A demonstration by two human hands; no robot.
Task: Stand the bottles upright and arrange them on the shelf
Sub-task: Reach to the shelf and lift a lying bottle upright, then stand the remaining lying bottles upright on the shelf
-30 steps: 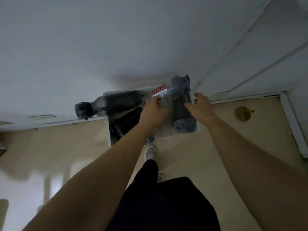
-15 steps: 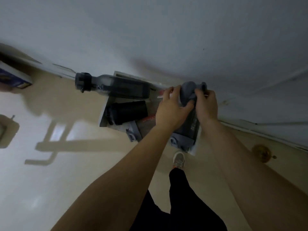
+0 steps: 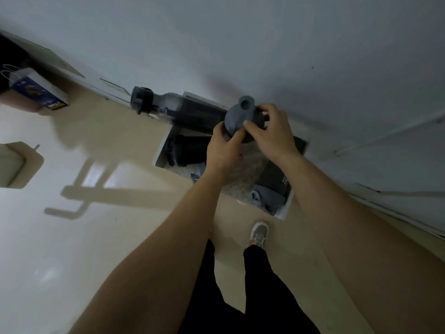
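Both hands grip a grey bottle lid [image 3: 243, 116] from either side: the left hand [image 3: 222, 150] from below-left, the right hand [image 3: 272, 131] from the right, fingers [image 3: 250, 127] curled over its rim. Below lies the white shelf [image 3: 161, 153], holding a dark bottle [image 3: 190, 153] on its side. A longer bottle [image 3: 168, 109] lies along the wall.

Looks like a home interior, dim corner of a room: beige tiled floor [image 3: 72, 237], plain white wall [image 3: 240, 44] with skirting, low white shelf [image 3: 160, 153] holding drink bottles [image 3: 173, 109], paper shopping bag [image 3: 38, 92] on the floor by the wall.
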